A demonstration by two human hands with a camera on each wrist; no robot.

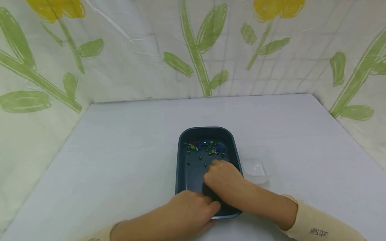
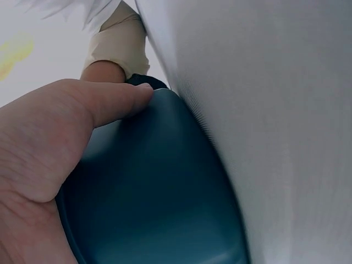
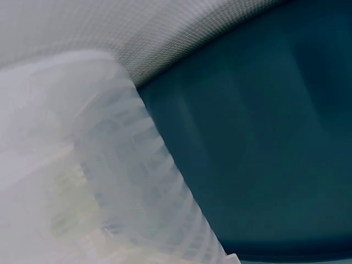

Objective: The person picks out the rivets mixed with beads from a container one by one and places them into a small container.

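A dark blue rectangular tray (image 1: 180, 167) lies on the white table. My left hand (image 1: 193, 211) grips its near left rim; in the left wrist view the thumb (image 2: 118, 102) presses along the edge of the wall. Over the right half of the tray my right hand (image 1: 224, 179) reaches in with bent fingers. Its fingertips are hidden, so whether it holds anything does not show. Small shiny beads (image 1: 208, 145), green, blue, red and amber, are scattered toward the far end. A few dark ones (image 1: 200, 158) lie closer to the right hand.
Beside the tray's right wall stands a clear plastic container (image 1: 254, 169), partly behind the right forearm. The right wrist view shows its translucent ribbed side (image 3: 143, 165) close up. A white sheet with painted flowers (image 1: 135, 50) hangs behind the table (image 1: 120, 150).
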